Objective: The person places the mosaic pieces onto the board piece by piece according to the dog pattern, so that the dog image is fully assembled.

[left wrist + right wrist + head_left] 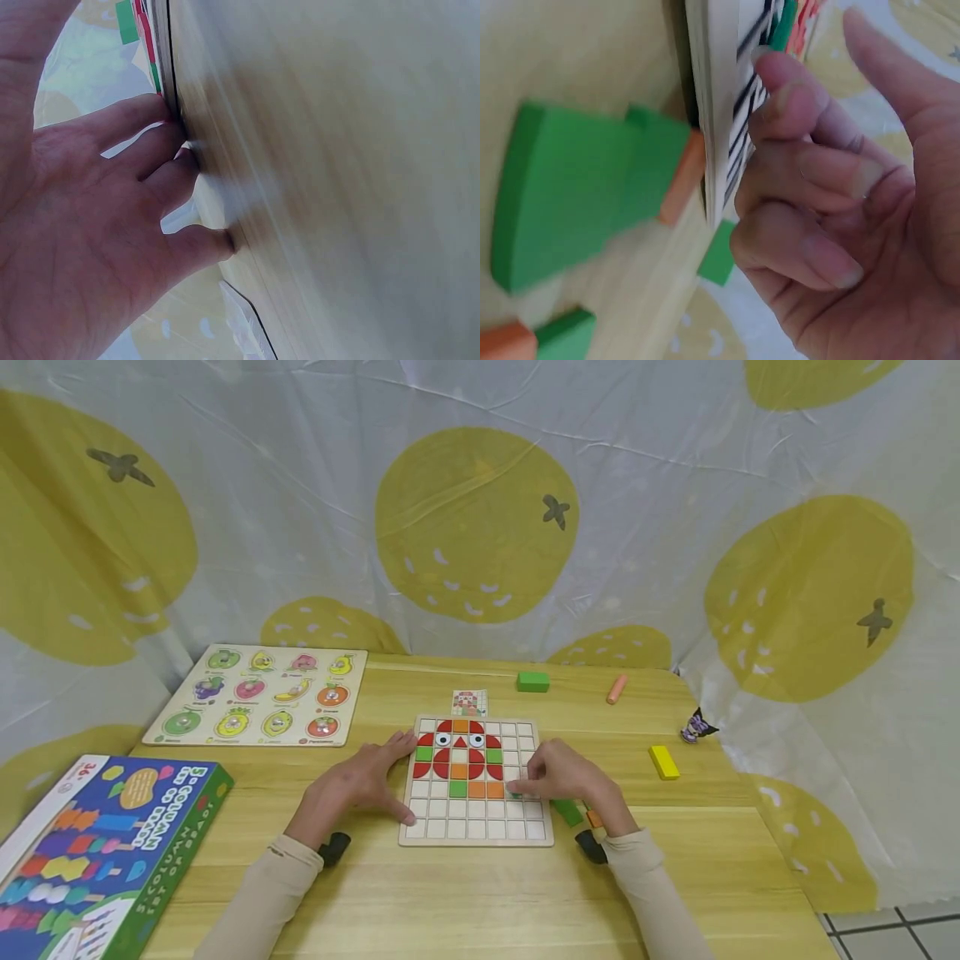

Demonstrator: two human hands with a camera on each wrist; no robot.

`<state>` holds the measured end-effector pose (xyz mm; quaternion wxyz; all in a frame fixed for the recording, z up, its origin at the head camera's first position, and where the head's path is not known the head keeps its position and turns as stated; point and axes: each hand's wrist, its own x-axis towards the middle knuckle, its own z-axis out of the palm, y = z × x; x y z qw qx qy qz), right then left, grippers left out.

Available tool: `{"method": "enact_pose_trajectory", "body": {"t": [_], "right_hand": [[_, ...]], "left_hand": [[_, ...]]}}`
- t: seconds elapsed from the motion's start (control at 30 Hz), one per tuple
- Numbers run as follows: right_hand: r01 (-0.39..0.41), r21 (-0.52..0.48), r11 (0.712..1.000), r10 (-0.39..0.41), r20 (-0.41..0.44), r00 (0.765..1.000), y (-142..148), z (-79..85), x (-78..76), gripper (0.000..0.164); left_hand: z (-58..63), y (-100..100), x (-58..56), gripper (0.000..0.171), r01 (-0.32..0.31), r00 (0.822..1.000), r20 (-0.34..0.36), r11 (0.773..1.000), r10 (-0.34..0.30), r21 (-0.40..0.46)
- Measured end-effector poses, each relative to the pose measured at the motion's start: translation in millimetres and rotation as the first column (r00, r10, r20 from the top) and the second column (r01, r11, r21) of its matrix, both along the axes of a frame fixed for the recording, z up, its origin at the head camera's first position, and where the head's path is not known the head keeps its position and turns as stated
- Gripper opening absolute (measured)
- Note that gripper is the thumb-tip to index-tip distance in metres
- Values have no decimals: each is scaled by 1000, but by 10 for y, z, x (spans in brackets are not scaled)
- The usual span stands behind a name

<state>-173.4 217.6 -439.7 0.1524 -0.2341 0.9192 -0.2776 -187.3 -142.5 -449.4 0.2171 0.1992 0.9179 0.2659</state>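
Note:
A square wooden grid board (450, 831) lies on the table with red, orange and green tiles and two eye pieces forming an owl-like picture. My left hand (367, 781) spreads along the board's left edge, fingers near the upper corner and thumb at the lower part. Over the board's right side is my right hand (562, 774). Its index fingertip touches a green tile (783, 28) just right of the orange tiles. In the right wrist view the thumb stands apart from the index finger, and the other fingers bend loosely.
Green blocks (567, 812) and an orange block (594, 818) lie by my right wrist. A pattern card (470, 702) sits behind the board. Around them are a green block (533, 682), yellow block (663, 762), figurine (697, 727), fruit puzzle (255, 697) and toy box (97, 852).

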Motion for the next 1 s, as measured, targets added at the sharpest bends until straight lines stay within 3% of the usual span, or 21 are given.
{"method": "enact_pose_trajectory", "body": {"t": [0.27, 0.7, 0.83, 1.0], "right_hand": [[-77, -70, 995, 81, 57, 995, 62, -5, -16, 18], [-75, -109, 991, 84, 85, 993, 40, -54, -5, 16], [-29, -160, 987, 45, 100, 994, 202, -4, -34, 14], [14, -224, 974, -3, 49, 999, 609, -3, -52, 5]], "left_hand": [[-1, 2, 24, 127, -9, 1000, 13, 1000, 9, 6], [-8, 24, 24, 127, -3, 1000, 7, 1000, 3, -1], [-1, 17, 18, 128, -5, 1000, 8, 1000, 5, -12], [11, 8, 10, 127, -6, 1000, 3, 1000, 6, -12]]}}
